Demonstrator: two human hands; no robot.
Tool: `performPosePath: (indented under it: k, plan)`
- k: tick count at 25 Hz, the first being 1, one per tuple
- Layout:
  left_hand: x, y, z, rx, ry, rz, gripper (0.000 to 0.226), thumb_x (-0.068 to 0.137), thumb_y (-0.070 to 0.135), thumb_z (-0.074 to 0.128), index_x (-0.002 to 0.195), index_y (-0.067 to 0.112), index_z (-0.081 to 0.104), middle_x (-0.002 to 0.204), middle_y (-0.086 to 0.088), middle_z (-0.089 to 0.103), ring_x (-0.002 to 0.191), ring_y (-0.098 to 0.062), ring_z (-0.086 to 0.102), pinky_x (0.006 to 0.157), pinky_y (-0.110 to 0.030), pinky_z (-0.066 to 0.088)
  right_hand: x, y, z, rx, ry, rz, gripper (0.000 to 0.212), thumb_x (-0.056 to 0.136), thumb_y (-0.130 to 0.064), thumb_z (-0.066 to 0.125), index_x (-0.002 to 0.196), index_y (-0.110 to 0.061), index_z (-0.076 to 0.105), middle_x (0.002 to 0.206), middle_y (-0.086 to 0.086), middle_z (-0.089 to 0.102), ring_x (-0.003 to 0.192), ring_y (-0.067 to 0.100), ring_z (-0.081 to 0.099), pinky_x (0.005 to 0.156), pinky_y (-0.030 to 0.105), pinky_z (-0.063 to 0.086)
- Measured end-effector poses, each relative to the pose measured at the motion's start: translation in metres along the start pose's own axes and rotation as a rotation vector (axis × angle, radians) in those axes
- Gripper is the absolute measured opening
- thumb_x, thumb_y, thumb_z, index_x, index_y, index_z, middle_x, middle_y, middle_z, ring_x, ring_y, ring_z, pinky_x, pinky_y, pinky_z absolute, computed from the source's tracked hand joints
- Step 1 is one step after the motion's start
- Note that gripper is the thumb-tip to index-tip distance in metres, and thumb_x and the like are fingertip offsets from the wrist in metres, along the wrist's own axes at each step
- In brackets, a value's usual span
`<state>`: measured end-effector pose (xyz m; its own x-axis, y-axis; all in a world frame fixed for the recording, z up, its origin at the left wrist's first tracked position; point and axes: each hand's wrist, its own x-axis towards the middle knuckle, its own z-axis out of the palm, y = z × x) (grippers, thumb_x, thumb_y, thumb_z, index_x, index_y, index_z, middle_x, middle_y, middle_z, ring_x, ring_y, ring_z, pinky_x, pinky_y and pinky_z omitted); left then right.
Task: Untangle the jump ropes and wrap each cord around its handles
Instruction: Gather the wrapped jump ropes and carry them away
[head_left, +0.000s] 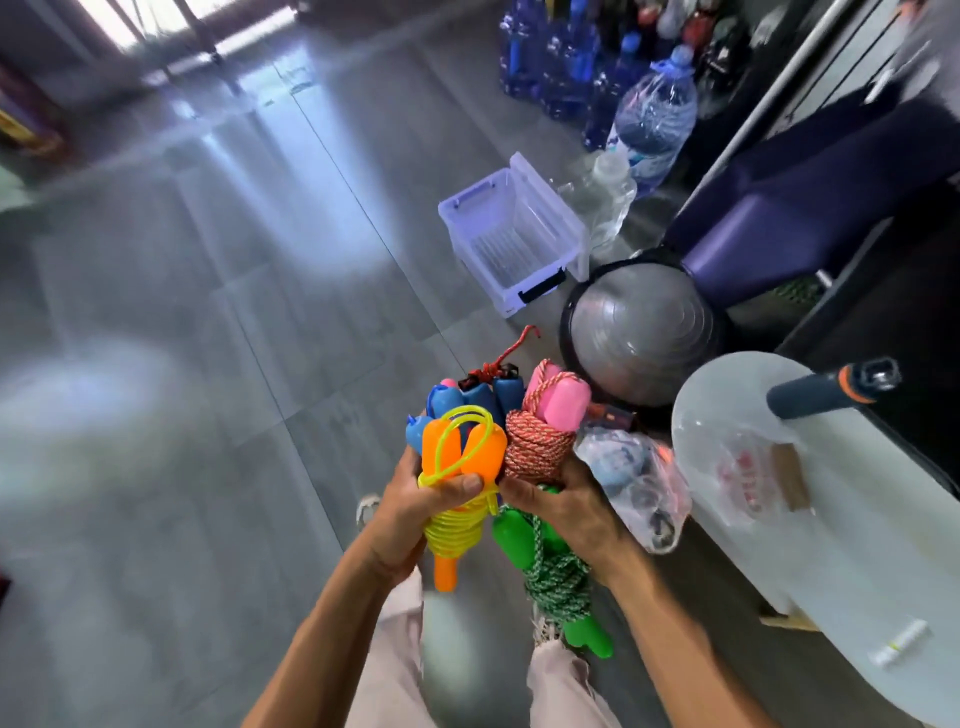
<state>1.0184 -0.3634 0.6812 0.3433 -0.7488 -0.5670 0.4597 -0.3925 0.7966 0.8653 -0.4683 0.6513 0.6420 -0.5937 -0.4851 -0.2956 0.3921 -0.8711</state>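
Since every rope looks wound up already, the left hand (415, 499) is gripping the orange rope (457, 467), the right hand (566, 509) is hugging the pink rope (540, 436) and green rope (550, 566); next, probably dropping them gently into the bin (511, 239).

Person seen from above, bare-armed, in pale trousers.
Both forearms are uncovered with no sleeves visible; left hand (415, 512) and right hand (563, 512) wear no gloves; light pinkish-beige trousers (400, 649), pale shoes (367, 509).
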Motion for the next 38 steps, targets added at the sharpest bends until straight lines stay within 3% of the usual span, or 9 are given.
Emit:
performPosePath:
  k: [5,8,11,15,24,29,32,34,38]
  plan:
    - [0.099,0.081,-0.097,0.048,-0.11,-0.034,0.101,0.039,0.042,0.091,0.122,0.003,0.051,0.083,-0.01,0.069,0.071,-0.027,0.068,0.058,-0.035,0.054,0.116,-0.058,0.072,0.036,0.086,-0.003,0.068,0.064,-0.028,0.08,0.127,-0.014,0.056,0.098,-0.025,0.072,0.095,-0.008,0.066,0.08,0.008,0.047]
    - [0.159,0.138,-0.156,0.09,-0.199,-0.044,0.088,0.046,0.034,0.084,0.122,0.007,0.051,0.087,-0.009,0.069,0.074,-0.025,0.068,0.061,-0.035,0.054,0.184,-0.094,0.117,0.063,0.172,0.012,0.08,0.055,-0.046,0.081,0.126,-0.016,0.059,0.105,-0.014,0.074,0.1,0.001,0.067,0.082,0.015,0.049]
    - [0.213,0.189,-0.194,0.114,-0.262,-0.056,0.08,0.048,0.032,0.08,0.121,0.014,0.052,0.089,-0.005,0.07,0.078,-0.022,0.068,0.063,-0.034,0.054,0.244,-0.122,0.144,0.134,0.21,0.018,0.071,0.058,-0.044,0.081,0.121,-0.018,0.062,0.109,-0.006,0.074,0.103,0.01,0.068,0.084,0.021,0.051]
    - [0.287,0.246,-0.209,0.166,-0.322,-0.089,0.079,0.048,0.032,0.08,0.121,0.019,0.052,0.093,-0.009,0.07,0.08,-0.028,0.068,0.066,-0.039,0.055,0.315,-0.154,0.149,0.217,0.272,-0.003,0.071,0.057,-0.042,0.08,0.122,-0.02,0.061,0.108,-0.014,0.073,0.101,0.005,0.068,0.08,0.015,0.05]
    - [0.522,0.31,-0.182,0.311,-0.426,-0.231,0.089,0.05,0.037,0.088,0.126,0.01,0.049,0.095,-0.019,0.068,0.081,-0.034,0.066,0.068,-0.042,0.054,0.516,-0.168,0.08,0.508,0.43,0.077,0.067,0.055,-0.045,0.085,0.112,-0.014,0.07,0.104,0.007,0.075,0.097,0.023,0.071,0.087,0.038,0.055]
    - [0.65,0.301,-0.149,0.329,-0.52,-0.336,0.064,0.049,0.035,0.082,0.099,0.006,0.054,0.062,-0.003,0.058,0.051,-0.016,0.056,0.046,-0.026,0.047,0.625,-0.136,0.021,0.645,0.539,0.11,0.024,0.063,-0.028,0.073,0.081,-0.012,0.07,0.071,0.0,0.072,0.067,0.013,0.065,0.064,0.02,0.05]
    - [0.749,0.264,-0.134,0.31,-0.707,-0.435,0.048,0.051,0.041,0.09,0.069,0.014,0.055,0.052,0.006,0.048,0.038,-0.007,0.043,0.038,-0.017,0.038,0.708,-0.077,-0.017,0.707,0.646,0.19,0.058,0.051,-0.043,0.087,0.093,-0.006,0.073,0.088,0.015,0.071,0.081,0.026,0.063,0.076,0.032,0.048]
    - [0.821,0.224,-0.128,0.386,-0.73,-0.486,0.038,0.063,0.041,0.083,0.075,0.013,0.061,0.056,0.004,0.056,0.042,-0.008,0.051,0.041,-0.018,0.041,0.76,-0.029,-0.041,0.797,0.66,0.252,0.074,0.05,-0.053,0.088,0.102,-0.003,0.072,0.096,0.022,0.071,0.084,0.033,0.065,0.081,0.043,0.05]
    - [0.955,0.144,-0.126,0.565,-0.731,-0.514,0.039,0.069,0.049,0.076,0.091,0.017,0.073,0.08,-0.003,0.066,0.068,-0.019,0.061,0.064,-0.031,0.047,0.846,0.059,-0.084,0.908,0.618,0.261,0.035,0.079,-0.034,0.072,0.099,-0.006,0.07,0.089,0.019,0.068,0.079,0.032,0.066,0.079,0.042,0.053]
